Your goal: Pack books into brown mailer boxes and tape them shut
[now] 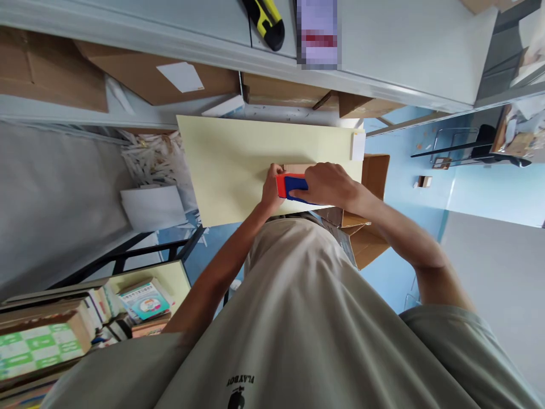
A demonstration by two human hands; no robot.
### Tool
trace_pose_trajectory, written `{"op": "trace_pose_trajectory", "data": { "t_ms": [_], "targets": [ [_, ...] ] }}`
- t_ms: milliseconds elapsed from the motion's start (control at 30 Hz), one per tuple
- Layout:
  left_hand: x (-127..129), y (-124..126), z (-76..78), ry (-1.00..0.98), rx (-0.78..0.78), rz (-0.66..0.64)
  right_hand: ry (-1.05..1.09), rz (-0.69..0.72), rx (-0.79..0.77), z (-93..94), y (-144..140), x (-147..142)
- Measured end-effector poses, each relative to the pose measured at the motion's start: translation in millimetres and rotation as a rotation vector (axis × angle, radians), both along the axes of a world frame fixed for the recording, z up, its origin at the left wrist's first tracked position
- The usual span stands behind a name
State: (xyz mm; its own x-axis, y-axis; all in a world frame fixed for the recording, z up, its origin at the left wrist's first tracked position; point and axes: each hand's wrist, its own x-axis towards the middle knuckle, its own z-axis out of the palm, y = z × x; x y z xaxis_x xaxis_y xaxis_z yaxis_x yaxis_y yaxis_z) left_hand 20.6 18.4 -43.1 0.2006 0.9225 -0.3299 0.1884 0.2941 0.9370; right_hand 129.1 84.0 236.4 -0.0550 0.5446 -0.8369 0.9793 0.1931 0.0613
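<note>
Your right hand (330,184) is clamped on a red-and-blue block (292,186), left hand (271,187) pinching its red end, pale yellow sheet (230,165) underneath both.

bare yellow sheet (230,170) leftward, shelf edge (213,54) beyond, cardboard box (370,187) rightward

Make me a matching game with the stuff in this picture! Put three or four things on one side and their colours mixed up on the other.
Things:
1. block in the hands
2. big sheet
3. knife on the shelf
4. floor

Colours:
A. light blue
B. yellow and black
C. red and blue
D. pale yellow

Pairs: 1-C, 2-D, 3-B, 4-A.

The left hand and the right hand both grip the block against the big sheet.
</note>
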Motion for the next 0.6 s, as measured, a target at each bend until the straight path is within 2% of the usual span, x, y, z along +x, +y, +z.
{"op": "trace_pose_trajectory", "data": {
  "t_ms": [133,267,400,600],
  "targets": [
    [2.2,-2.6,-9.7,0.162,0.108,-0.146,-0.061,-0.029,0.0,-2.5,3.5,26.7],
    [0.6,0.3,-13.4,0.189,0.153,-0.196,-0.142,-0.095,-0.052,-15.0,0.7,73.0],
    [-3.9,6.2,-15.1,0.213,0.175,-0.268,-0.159,-0.158,-0.08,-43.6,-1.2,105.3],
    [-16.0,11.0,-8.9,0.279,0.186,-0.333,-0.122,-0.153,-0.079,-93.4,8.1,119.2]
  ]
}}
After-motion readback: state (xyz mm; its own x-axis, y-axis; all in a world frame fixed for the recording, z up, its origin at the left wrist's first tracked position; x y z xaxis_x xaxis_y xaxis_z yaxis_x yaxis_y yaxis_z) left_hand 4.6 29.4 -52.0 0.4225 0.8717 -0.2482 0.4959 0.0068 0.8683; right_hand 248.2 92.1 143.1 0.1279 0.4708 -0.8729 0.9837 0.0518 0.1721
